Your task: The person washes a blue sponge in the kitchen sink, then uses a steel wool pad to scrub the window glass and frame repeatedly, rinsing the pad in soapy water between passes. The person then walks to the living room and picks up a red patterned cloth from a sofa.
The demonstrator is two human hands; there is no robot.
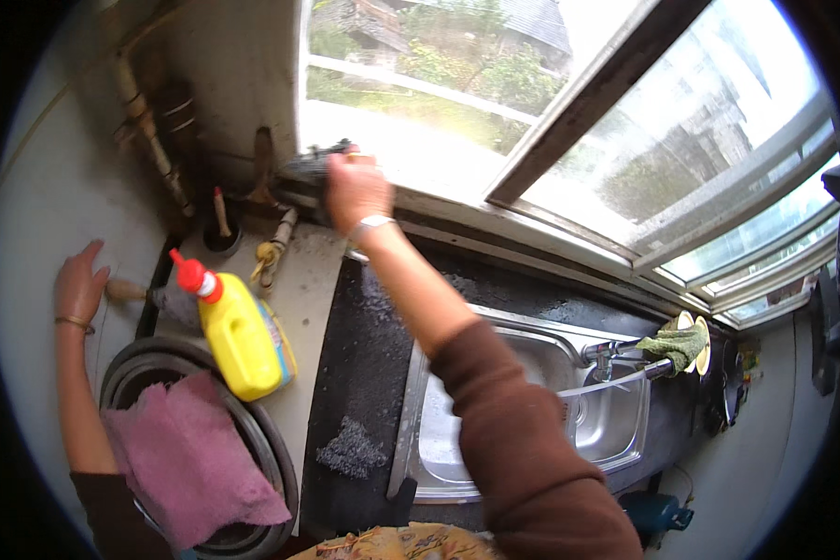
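My right hand [359,187] reaches up to the lower left corner of the window frame. It grips a dark, blurred scrubbing tool [315,161] against the frame beside the glass. Over at the far left, my left hand [82,283] rests on the pale wall with its fingers spread and nothing in it. Right next to that hand is the wooden handle [127,290] of a tool whose other end lies behind a yellow detergent bottle [241,343] with a red cap. A pink cloth [196,455] is draped over stacked dark basins [280,448] below.
A double-bowl steel sink [455,483] is set in the black countertop [350,392], where a grey scouring pad [352,448] lies. A green cloth [675,348] hangs over the faucet [605,353]. Near the corner stand pipes [143,119], a valve [269,255] and a dark cup [222,238].
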